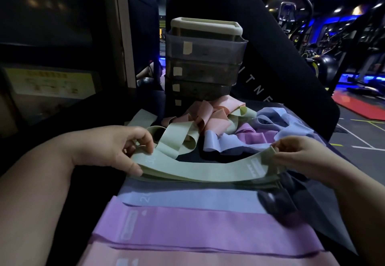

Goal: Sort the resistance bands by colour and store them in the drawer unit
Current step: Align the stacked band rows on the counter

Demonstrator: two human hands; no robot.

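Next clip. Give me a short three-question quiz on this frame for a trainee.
1. True or false: the left hand and the right hand hold the same green band.
2. Which colour is the laid-flat band nearest the camera? A blue, B purple, C pink.
3. Fill in: the tangled pile lies just in front of the ___.
Key: 1 true; 2 C, the pink band; 3 drawer unit.

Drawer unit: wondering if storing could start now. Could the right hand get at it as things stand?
Probably not yet: the right hand pinches the green band, and the loose band heap lies before the drawer unit, though nothing blocks the way over it.
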